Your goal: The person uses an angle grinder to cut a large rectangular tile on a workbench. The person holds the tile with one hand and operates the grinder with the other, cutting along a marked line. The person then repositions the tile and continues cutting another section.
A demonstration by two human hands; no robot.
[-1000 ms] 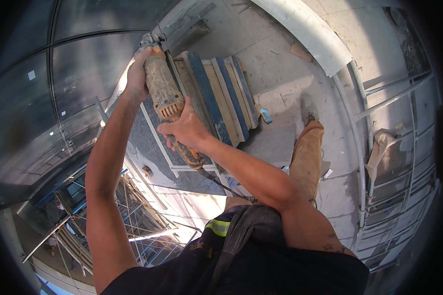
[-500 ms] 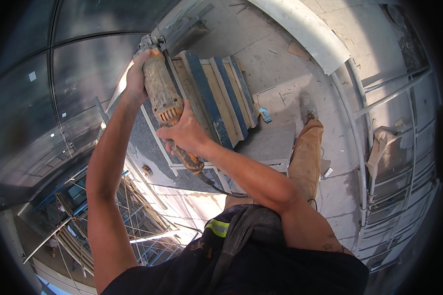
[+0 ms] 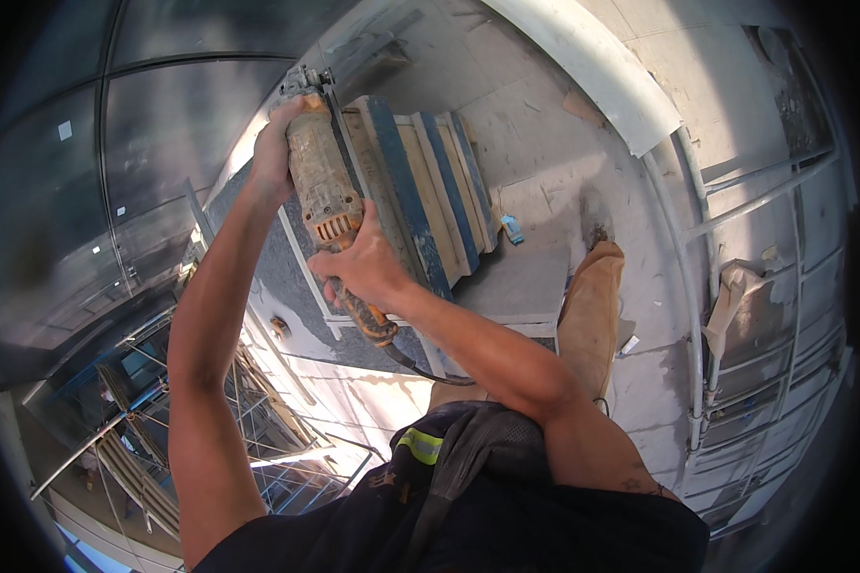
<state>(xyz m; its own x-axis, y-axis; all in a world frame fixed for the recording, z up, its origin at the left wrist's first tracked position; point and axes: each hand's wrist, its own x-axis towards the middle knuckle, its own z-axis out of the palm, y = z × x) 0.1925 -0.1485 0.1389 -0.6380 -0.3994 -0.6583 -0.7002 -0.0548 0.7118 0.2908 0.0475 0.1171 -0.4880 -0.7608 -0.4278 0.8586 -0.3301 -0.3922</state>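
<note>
I hold a dusty orange and grey angle grinder [image 3: 317, 164] with both hands over a stack of boards. My left hand [image 3: 275, 148] wraps round its front body near the head. My right hand [image 3: 365, 260] is closed on the rear handle, from which a black cord [image 3: 420, 368] trails toward me. At the tool's far end the disc is seen nearly edge-on, beside a long narrow light strip [image 3: 354, 162]. Whether the disc touches the strip I cannot tell. Blue-edged wooden boards [image 3: 406, 186] are stacked just right of the grinder.
A grey speckled slab [image 3: 269, 253] lies to the left under my arms. Metal railings [image 3: 707, 315] and a curved white panel [image 3: 592, 57] stand at the right. Dark glass panels [image 3: 182, 124] rise at the left, scaffolding [image 3: 287, 468] below. A small blue packet [image 3: 512, 229] lies on the floor.
The grinder and both hands appear slightly farther right in view, as the whole view has shifted a little. Both hands keep the same hold.
</note>
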